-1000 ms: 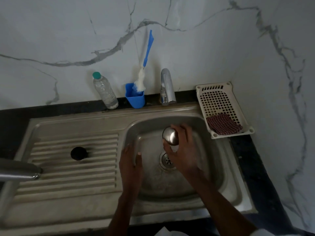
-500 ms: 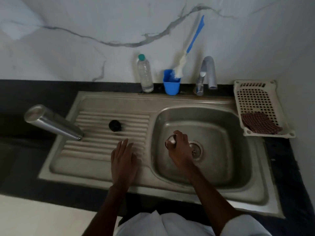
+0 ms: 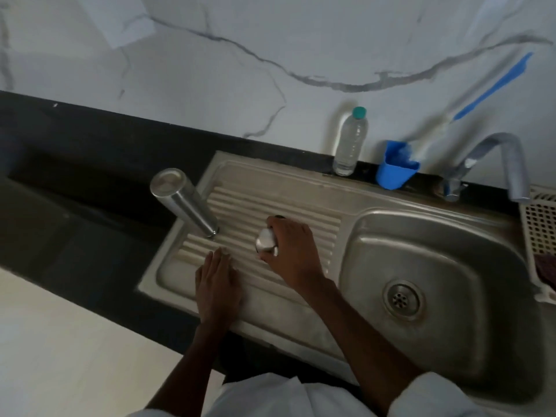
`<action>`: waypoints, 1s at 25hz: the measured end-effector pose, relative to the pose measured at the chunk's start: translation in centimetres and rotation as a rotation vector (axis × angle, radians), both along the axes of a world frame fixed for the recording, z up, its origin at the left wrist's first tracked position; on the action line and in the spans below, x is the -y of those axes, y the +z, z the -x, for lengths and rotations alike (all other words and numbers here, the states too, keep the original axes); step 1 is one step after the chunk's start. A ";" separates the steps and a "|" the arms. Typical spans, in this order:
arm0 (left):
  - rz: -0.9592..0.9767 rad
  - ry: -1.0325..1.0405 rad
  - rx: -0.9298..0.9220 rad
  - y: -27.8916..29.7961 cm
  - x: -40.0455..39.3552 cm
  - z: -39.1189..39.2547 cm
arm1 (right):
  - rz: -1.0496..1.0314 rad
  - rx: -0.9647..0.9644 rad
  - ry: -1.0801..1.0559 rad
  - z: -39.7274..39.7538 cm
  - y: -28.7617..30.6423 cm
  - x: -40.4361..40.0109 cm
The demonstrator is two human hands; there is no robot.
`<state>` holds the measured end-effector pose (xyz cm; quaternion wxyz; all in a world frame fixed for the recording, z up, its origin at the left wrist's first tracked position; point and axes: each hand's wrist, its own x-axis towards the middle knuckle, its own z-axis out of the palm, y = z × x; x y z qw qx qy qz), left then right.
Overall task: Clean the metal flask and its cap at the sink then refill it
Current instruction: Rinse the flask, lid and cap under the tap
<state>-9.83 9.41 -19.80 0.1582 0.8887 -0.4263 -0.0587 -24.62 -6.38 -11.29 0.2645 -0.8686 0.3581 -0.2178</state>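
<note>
My left hand [image 3: 217,284] lies flat on the drainboard [image 3: 301,224], fingers straight and together, holding nothing. Just past it my right hand [image 3: 293,251] curls round the one shiny cap [image 3: 266,241], gripping it above the drainboard ribs; a dark thing shows at my fingertips, too hidden to tell.

I count one flask [image 3: 183,201], lying on its side with its base toward me, resting on the drainboard's left rim, its far end over the black counter [image 3: 90,176]. One sink bowl [image 3: 451,266] with one drain [image 3: 401,299] sits to the right.

Half a second ago my right hand held the cap down in the bowl beside the drain; now it is over the drainboard, and the small black piece that lay bare there is covered by my fingers. My left hand has stayed flat on the drainboard.

Further back stand one bottle [image 3: 350,142] with a teal top, one blue cup [image 3: 395,167] holding a blurred brush [image 3: 493,85], one tap [image 3: 493,164], and one white basket [image 3: 541,224] at the right edge, against the marble wall [image 3: 270,40].
</note>
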 end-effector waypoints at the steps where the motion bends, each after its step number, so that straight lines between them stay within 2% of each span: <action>1: 0.004 -0.009 0.000 0.0 0.0 -0.5 | 0.057 -0.072 0.017 -1.6 -0.2 0.0; 6: 0.002 -0.056 0.001 0.5 -0.1 -1.7 | 0.175 -0.285 0.108 -8.2 -2.3 -0.3; 10: -0.044 -0.076 0.016 0.8 0.4 -2.4 | 0.170 -0.358 0.134 -10.1 -3.4 -0.4; 14: -0.029 -0.107 0.034 0.7 0.8 -3.7 | 0.208 -0.344 0.067 -8.7 -3.3 0.0; 16: 0.002 -0.106 0.014 0.7 0.5 -3.7 | 0.204 -0.416 0.008 -6.9 -3.3 1.1; 19: 0.033 -0.110 -0.023 1.1 -0.1 -3.2 | 0.043 -0.523 0.025 -4.9 -3.6 3.3; 22: 0.039 -0.069 -0.058 1.9 0.1 -2.7 | -0.081 -0.449 0.090 -3.7 -3.5 4.0; 25: 0.090 0.115 -0.188 4.1 1.3 -2.1 | -0.300 -0.187 -0.077 -1.7 -2.8 2.7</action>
